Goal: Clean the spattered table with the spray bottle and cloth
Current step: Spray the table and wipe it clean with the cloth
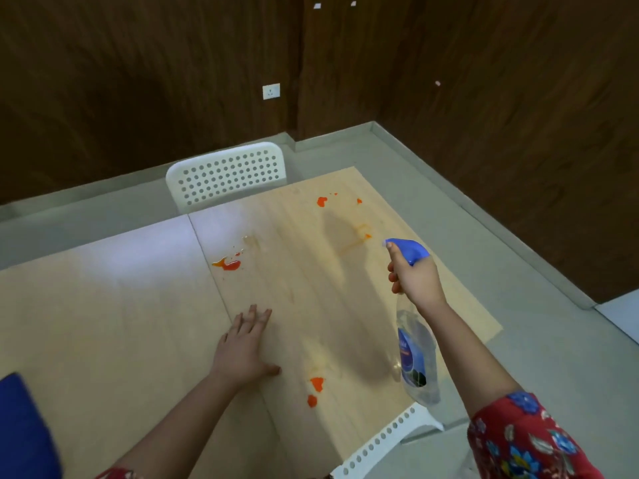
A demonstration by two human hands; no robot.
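Aloft — spray bottle (413, 344) in right hand (416, 280)

The surface (138, 323) is the brightest part. A pale, bluish-white glare (152, 247) washes out the grain across its far left part. A long, soft-edged shadow (345, 288) runs along the right half of the surface, from the far edge towards the near one. The walls (138, 81) beyond the surface are dim and dark brown, with little detail. The wide lens bows the skirting (484, 216) right of the surface. Focus is slightly soft throughout; a blue shape (24, 426) at the near left corner of the surface is blurred.
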